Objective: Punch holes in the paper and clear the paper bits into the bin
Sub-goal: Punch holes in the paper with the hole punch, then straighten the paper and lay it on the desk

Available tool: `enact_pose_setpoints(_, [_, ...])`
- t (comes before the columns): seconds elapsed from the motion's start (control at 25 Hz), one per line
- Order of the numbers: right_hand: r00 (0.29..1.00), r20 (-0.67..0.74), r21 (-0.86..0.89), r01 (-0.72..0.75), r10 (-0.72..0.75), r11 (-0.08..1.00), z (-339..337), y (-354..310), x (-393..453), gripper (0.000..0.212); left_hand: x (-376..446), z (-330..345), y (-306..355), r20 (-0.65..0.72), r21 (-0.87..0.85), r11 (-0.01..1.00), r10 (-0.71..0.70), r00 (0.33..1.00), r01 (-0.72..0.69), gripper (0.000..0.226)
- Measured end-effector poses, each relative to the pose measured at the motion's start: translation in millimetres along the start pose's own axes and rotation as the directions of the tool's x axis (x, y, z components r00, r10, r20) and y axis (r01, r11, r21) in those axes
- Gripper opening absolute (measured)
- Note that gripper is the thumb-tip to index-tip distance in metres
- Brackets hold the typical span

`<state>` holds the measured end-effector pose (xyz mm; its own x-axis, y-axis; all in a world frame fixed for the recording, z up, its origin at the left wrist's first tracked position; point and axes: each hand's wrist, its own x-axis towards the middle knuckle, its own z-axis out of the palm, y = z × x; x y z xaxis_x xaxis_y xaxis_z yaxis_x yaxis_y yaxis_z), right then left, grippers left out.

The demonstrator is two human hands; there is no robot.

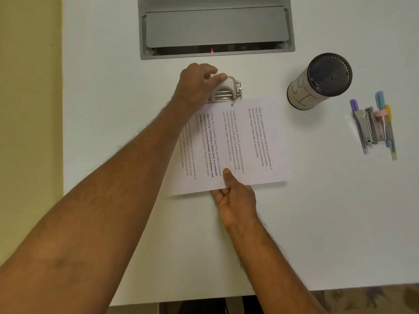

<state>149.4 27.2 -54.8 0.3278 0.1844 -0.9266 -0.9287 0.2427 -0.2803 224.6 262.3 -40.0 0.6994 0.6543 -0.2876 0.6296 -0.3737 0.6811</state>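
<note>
Reaching in from the lower left, the left arm crosses the white surface (102, 132) and ends in the left hand (197, 85), which rests on top of the hole punch (226, 90) with its fingers curled over the white lever. The punch stands near the middle of the surface, just in front of a grey recessed panel (215, 26) with a small red light in its slot. The far edge of the paper (249, 141) lies against the mouth of the punch, and one dark hole (232, 105) shows in the sheet just beside that edge. The paper is a printed page, lying flat and turned slightly, with its lines of text running away from the person. At its near edge the right hand (233, 198) pinches the sheet, thumb on top of the print and fingers tucked under the page. To the right of the paper, apart from it, stands the bin (319, 81), a small cylinder with a dark mesh inside and a pale outer wrap marked with black lines; it appears to lean in this wide view. Further right, near the edge of the surface, lies a small cluster of pens (381, 123) in purple, blue and yellow, together with a grey stapler (365, 128) and a pink one just beside it.
</note>
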Motion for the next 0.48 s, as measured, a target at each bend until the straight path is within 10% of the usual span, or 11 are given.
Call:
enact_pose_setpoints(0.24, [0.998,0.066,-0.137,0.015,-0.006,0.990,-36,-15,-10,0.028,-47,-5,-21,-0.245,-0.098,0.994,-0.062,0.968,0.039,0.033])
enact_pose_setpoints(0.48, [0.976,0.214,-0.486,0.082,0.028,0.870,-59,-63,-14,0.034,-109,-13,-33,-0.073,-0.220,0.967,-0.148,0.986,0.129,0.030])
